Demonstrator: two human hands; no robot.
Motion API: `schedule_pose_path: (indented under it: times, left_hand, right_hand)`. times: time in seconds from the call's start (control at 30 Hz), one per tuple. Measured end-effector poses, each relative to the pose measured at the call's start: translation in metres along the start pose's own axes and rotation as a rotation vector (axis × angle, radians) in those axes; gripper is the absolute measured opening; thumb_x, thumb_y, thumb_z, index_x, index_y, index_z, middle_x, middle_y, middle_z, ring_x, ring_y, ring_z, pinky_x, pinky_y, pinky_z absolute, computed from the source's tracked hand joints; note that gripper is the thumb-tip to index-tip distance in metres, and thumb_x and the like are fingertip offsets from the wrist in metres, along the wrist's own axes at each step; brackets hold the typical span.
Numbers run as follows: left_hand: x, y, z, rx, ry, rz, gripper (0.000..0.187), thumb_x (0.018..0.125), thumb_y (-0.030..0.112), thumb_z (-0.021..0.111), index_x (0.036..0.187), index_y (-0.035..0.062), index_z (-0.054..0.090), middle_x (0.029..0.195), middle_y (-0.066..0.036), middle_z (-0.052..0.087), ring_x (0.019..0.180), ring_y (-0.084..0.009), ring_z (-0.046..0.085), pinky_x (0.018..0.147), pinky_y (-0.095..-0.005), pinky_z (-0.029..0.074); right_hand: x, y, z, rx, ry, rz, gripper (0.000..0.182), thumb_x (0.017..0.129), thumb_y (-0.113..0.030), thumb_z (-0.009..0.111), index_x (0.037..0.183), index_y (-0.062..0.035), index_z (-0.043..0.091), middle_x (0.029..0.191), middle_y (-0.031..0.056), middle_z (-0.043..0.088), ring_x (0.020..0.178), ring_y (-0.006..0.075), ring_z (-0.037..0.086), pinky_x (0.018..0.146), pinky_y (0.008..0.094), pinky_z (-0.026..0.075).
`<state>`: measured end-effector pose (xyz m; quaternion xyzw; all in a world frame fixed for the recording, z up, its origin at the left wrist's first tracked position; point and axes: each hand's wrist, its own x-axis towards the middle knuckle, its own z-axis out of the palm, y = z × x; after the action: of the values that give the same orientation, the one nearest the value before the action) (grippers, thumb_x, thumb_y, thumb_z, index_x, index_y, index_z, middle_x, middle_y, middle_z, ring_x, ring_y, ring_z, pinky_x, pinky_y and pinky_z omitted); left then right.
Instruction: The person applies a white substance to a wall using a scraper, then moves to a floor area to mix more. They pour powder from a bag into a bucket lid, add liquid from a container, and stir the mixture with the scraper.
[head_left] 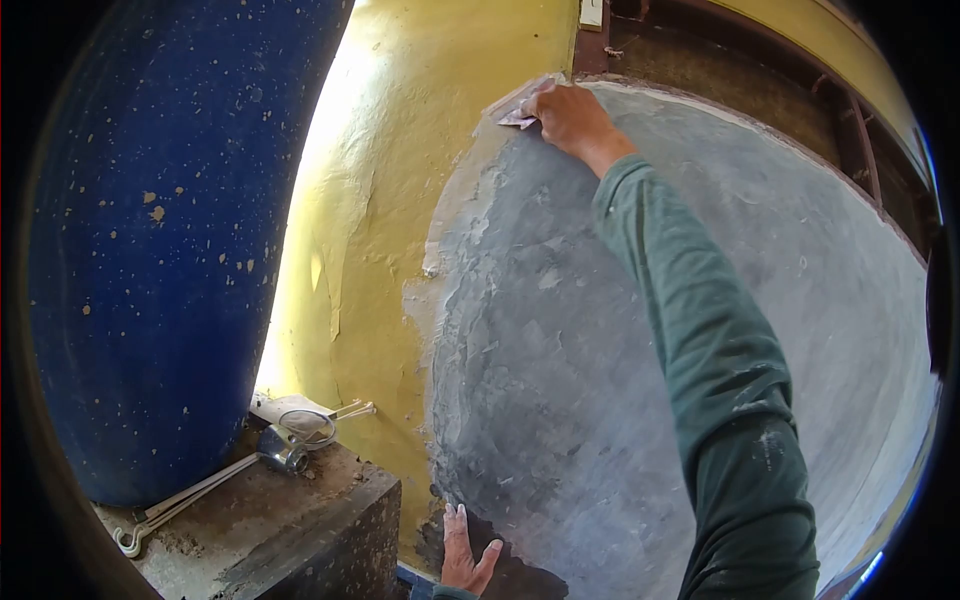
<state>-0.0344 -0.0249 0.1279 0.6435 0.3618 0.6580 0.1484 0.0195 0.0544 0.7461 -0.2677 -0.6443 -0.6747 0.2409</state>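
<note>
High on the wall, my right hand [580, 120] grips a pale, dusty piece of sandpaper [520, 104] and presses it where yellow paint borders the grey patch. Its fingers are wrapped around the sheet; my green sleeve reaches up from the lower right. The grey plastered wall [600, 330] has a rough, ridged left edge and whitish smears. Low in the view, my left hand [468, 558] has white dust on its fingertips. Its thumb and fingers are apart with nothing in them, over the dark lower part of the grey surface.
A tall blue drum [170, 240] with paint specks stands at left on a concrete ledge [330, 530]. A metal cup [284, 450], a wire-rimmed strainer [308, 428] and pale hooked rods [190, 497] lie there. Dark wooden framing [740, 75] runs along the upper right.
</note>
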Motion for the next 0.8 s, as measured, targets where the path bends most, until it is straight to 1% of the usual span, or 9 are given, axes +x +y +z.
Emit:
schedule_pose_path:
  times: [0.17, 0.23, 0.3, 0.37, 0.4, 0.47, 0.6, 0.73, 0.8]
  left_hand:
    - [-0.006, -0.002, -0.004, -0.029, -0.012, -0.003, 0.082, 0.092, 0.039, 0.058, 0.15, 0.0001, 0.015, 0.156, -0.025, 0.011, 0.145, -0.0403, 0.011, 0.117, -0.045, 0.013]
    - [-0.007, 0.0, -0.004, 0.039, -0.026, -0.032, 0.083, 0.092, 0.039, 0.059, 0.151, 0.0014, 0.015, 0.157, -0.024, 0.01, 0.145, -0.0397, 0.01, 0.117, -0.0449, 0.013]
    - [-0.005, 0.003, -0.004, 0.036, -0.029, -0.024, 0.083, 0.091, 0.04, 0.059, 0.151, 0.0024, 0.016, 0.157, -0.024, 0.01, 0.145, -0.0394, 0.01, 0.117, -0.0447, 0.013]
    - [-0.004, 0.005, -0.003, -0.009, -0.006, -0.021, 0.084, 0.091, 0.041, 0.059, 0.151, 0.0028, 0.016, 0.157, -0.024, 0.01, 0.145, -0.0394, 0.01, 0.117, -0.0449, 0.012]
    - [-0.004, 0.01, -0.005, -0.007, -0.005, -0.023, 0.084, 0.091, 0.041, 0.059, 0.151, 0.0028, 0.016, 0.157, -0.024, 0.01, 0.145, -0.0394, 0.01, 0.117, -0.0449, 0.012]
    - [-0.002, 0.021, -0.009, -0.102, -0.062, -0.211, 0.091, 0.088, 0.044, 0.059, 0.15, -0.003, 0.013, 0.157, -0.026, 0.009, 0.147, -0.0372, 0.007, 0.118, -0.0415, 0.009]
    - [-0.005, 0.014, -0.008, -0.07, -0.055, -0.186, 0.089, 0.089, 0.045, 0.058, 0.15, -0.0026, 0.014, 0.157, -0.025, 0.009, 0.147, -0.0368, 0.007, 0.118, -0.0419, 0.009]
    - [-0.006, 0.002, -0.001, -0.032, -0.029, -0.085, 0.086, 0.09, 0.043, 0.059, 0.151, 0.0014, 0.015, 0.157, -0.024, 0.01, 0.146, -0.0379, 0.009, 0.117, -0.0437, 0.011]
    - [-0.005, 0.001, -0.001, -0.029, 0.013, -0.006, 0.084, 0.09, 0.042, 0.06, 0.152, 0.005, 0.016, 0.157, -0.022, 0.01, 0.145, -0.0398, 0.01, 0.117, -0.0462, 0.012]
  right_hand:
    - [-0.019, -0.002, -0.061, -0.165, -0.243, -0.071, 0.016, 0.079, -0.012, 0.062, 0.091, -0.0152, 0.072, 0.09, 0.0103, 0.07, 0.087, 0.0302, 0.068, 0.076, 0.041, 0.053]
    - [-0.026, 0.006, -0.09, 0.064, -0.326, -0.086, 0.024, 0.071, -0.005, 0.064, 0.089, -0.0174, 0.075, 0.086, 0.0117, 0.07, 0.084, 0.032, 0.067, 0.075, 0.0427, 0.054]
    - [-0.016, 0.025, -0.097, 0.086, -0.252, -0.095, 0.023, 0.073, -0.008, 0.063, 0.091, -0.0174, 0.074, 0.086, 0.0106, 0.071, 0.085, 0.0318, 0.067, 0.075, 0.0437, 0.054]
    - [0.003, 0.031, -0.103, -0.002, -0.098, 0.219, 0.021, 0.078, -0.012, 0.061, 0.095, -0.0174, 0.073, 0.086, 0.0113, 0.071, 0.086, 0.0322, 0.068, 0.076, 0.0449, 0.054]
    - [0.009, 0.033, -0.099, -0.063, -0.086, 0.247, 0.019, 0.081, -0.016, 0.058, 0.094, -0.0124, 0.072, 0.085, 0.0136, 0.07, 0.085, 0.0325, 0.068, 0.074, 0.0453, 0.054]
    - [0.019, 0.034, -0.076, -0.078, -0.041, 0.278, 0.017, 0.082, -0.017, 0.059, 0.091, -0.0109, 0.071, 0.086, 0.0135, 0.07, 0.084, 0.0316, 0.069, 0.074, 0.0443, 0.055]
    - [0.03, 0.009, -0.033, -0.055, 0.105, 0.354, 0.014, 0.081, -0.014, 0.059, 0.086, -0.006, 0.069, 0.082, 0.0163, 0.069, 0.08, 0.0322, 0.069, 0.07, 0.0436, 0.056]
    - [0.038, -0.015, -0.015, -0.008, 0.089, 0.298, 0.011, 0.08, -0.013, 0.061, 0.085, -0.0078, 0.07, 0.083, 0.0157, 0.07, 0.079, 0.0317, 0.07, 0.07, 0.0429, 0.056]
    - [0.044, -0.037, -0.007, -0.062, 0.059, 0.148, 0.011, 0.08, -0.013, 0.062, 0.087, -0.0079, 0.069, 0.085, 0.0151, 0.07, 0.08, 0.0309, 0.07, 0.071, 0.0421, 0.056]
